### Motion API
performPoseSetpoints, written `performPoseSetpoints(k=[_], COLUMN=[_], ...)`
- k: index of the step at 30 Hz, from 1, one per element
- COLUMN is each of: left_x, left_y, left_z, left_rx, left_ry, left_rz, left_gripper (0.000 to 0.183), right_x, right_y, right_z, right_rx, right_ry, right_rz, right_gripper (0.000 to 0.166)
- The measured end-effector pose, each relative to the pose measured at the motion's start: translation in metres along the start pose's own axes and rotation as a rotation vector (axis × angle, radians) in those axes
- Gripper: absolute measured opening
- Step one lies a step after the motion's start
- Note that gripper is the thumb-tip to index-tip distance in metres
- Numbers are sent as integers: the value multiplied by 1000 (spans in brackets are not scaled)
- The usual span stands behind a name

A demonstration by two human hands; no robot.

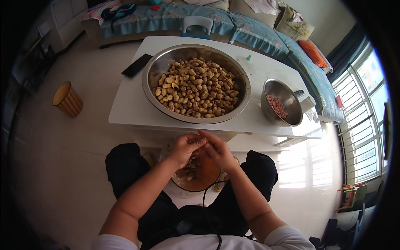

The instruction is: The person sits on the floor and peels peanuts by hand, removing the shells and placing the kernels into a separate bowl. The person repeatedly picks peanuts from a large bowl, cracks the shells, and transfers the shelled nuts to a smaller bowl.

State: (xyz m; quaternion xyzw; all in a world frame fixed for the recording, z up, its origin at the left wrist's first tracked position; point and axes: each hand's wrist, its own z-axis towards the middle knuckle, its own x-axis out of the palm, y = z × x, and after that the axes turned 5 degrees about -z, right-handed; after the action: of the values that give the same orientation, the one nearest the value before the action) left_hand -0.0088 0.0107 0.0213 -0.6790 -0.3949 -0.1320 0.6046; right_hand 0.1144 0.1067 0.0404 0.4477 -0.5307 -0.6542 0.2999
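The fingertips of my left hand [183,149] and my right hand [221,153] meet just in front of the table edge. Pinched between them is a small tan piece, apparently a peanut [205,141], mostly covered by the fingers. Below, between my knees, an orange-brown round container [207,175] holds pale bits that look like shell pieces [191,167]. A wide stainless steel basin [200,119] heaped with unshelled peanuts [200,87] stands on the table beyond my hands. To its right, a smaller steel bowl [292,104] holds pink shelled peanut kernels [277,106].
The white table [128,109] carries a black smartphone [137,66], a small green object [249,57] and a white cup-like item [307,104]. A woven-pattern wastebasket [69,100] stands on the floor at left. A black cable [204,200] crosses my lap.
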Motion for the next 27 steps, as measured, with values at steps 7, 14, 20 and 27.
performPoseSetpoints(k=[7,14,20,27], left_x=[8,8,10,17], left_y=[-1,10,8,9], left_z=[-8,-4,-7,-3], left_rx=[402,646,735,288], left_ry=[162,13,54,67], left_rz=[588,815,822,155], left_gripper=[34,23,24,24], right_x=[10,16,21,17], right_y=[-12,-7,-3,5], right_z=[0,-8,-12,-2], right_rx=[5,56,-16,-42], right_ry=[-7,-13,-75,-229], right_rz=[268,286,260,325], right_gripper=[25,24,25,28])
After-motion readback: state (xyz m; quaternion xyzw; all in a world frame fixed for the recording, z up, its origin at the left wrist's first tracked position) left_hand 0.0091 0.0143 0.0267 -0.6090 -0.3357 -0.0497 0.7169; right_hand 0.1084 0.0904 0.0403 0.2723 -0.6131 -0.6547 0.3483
